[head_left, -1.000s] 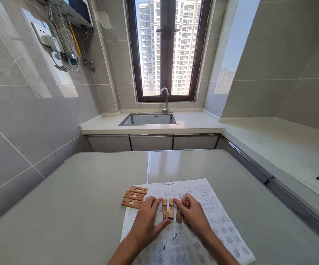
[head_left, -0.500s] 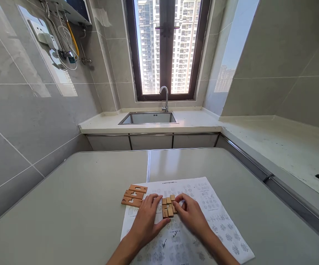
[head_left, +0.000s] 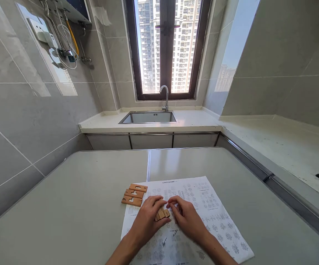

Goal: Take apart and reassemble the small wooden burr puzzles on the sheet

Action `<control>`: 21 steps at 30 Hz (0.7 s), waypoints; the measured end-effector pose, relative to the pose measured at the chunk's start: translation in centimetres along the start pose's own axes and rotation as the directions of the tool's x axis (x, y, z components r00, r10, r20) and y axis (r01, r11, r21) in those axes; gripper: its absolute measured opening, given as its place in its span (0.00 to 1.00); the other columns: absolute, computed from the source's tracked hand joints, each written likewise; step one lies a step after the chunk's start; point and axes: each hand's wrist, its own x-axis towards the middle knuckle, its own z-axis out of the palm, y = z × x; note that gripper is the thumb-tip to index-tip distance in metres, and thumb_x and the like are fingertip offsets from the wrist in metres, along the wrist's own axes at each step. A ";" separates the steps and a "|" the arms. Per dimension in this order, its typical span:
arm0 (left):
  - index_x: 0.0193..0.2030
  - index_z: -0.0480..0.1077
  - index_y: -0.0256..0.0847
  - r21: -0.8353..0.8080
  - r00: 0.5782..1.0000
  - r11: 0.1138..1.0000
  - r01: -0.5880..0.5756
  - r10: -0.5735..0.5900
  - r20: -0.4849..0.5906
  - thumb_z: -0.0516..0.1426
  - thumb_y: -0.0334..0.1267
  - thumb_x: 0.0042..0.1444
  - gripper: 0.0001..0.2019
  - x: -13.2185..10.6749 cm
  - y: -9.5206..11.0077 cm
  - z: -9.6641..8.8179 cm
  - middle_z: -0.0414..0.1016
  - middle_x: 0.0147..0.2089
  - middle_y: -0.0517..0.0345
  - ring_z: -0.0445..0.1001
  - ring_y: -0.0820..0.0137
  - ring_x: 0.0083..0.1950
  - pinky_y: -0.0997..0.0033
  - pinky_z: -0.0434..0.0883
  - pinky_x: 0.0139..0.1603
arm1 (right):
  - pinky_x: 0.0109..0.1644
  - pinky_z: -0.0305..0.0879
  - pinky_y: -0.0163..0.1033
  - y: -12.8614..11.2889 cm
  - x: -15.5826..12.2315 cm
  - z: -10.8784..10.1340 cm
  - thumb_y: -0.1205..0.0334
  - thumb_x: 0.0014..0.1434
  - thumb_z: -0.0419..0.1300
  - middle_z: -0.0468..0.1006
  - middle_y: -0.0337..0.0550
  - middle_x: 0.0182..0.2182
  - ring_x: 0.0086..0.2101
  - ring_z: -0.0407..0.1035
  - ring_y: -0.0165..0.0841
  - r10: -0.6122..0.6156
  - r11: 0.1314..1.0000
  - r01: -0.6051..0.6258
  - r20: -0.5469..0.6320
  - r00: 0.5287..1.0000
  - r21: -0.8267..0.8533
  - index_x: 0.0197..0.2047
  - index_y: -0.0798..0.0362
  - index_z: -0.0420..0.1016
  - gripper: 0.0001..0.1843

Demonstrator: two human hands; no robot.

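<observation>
A cluster of small light wooden blocks (head_left: 162, 214) sits on the printed sheet (head_left: 217, 217), tilted slightly and partly covered by my fingers. My left hand (head_left: 148, 217) curves around its left side, thumb at the near edge and fingers along the far edge. At the cluster's far right corner, my right hand (head_left: 188, 219) has thumb and forefinger pinched, almost meeting the left fingertips. What lies in that pinch is hidden. Beyond my left hand lie three brown wooden plates with cut-outs (head_left: 133, 195), overlapping at the sheet's left edge.
The pale table (head_left: 73, 206) has a seam down its far middle. Past it are a counter (head_left: 198, 119) with a sink (head_left: 148, 117) and a faucet (head_left: 165, 97) under a window. Another counter (head_left: 286, 143) runs along the right; a tiled wall (head_left: 38, 121) stands on the left.
The blocks have turned and shifted left into my left hand, and more of them are covered. My right fingertips have moved left, close to my left fingertips.
</observation>
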 end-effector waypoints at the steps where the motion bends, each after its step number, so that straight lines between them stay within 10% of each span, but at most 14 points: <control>1: 0.56 0.74 0.52 -0.001 1.000 1.000 -0.003 0.003 -0.012 0.72 0.37 0.53 0.24 0.0 -0.1 0.1 0.76 0.60 0.51 0.76 0.54 0.59 0.50 0.78 0.59 | 0.33 0.65 0.40 0.1 0.0 0.0 0.51 0.71 0.54 0.83 0.45 0.36 0.25 0.71 0.35 -0.005 1.000 0.004 -0.020 1.000 -0.019 0.45 0.49 0.76 0.14; 12: 0.54 0.76 0.50 0.107 0.932 0.976 0.188 -0.143 -0.333 0.64 0.45 0.62 0.14 0.7 -2.2 -3.2 0.75 0.60 0.52 0.75 0.54 0.61 0.49 0.74 0.62 | 0.35 0.63 0.40 0.1 0.0 -0.2 0.61 0.67 0.55 0.84 0.43 0.35 0.28 0.70 0.37 -0.031 0.994 0.030 -0.006 0.999 -0.109 0.44 0.47 0.77 0.09; 21: 0.50 0.79 0.51 0.034 0.919 0.965 0.258 -0.235 -0.316 0.67 0.49 0.58 0.14 0.6 -1.7 -5.0 0.80 0.52 0.57 0.81 0.61 0.50 0.60 0.78 0.52 | 0.36 0.62 0.40 -0.2 0.0 -0.3 0.61 0.68 0.54 0.82 0.41 0.31 0.28 0.69 0.36 -0.025 0.989 0.028 0.017 1.000 -0.145 0.43 0.48 0.77 0.10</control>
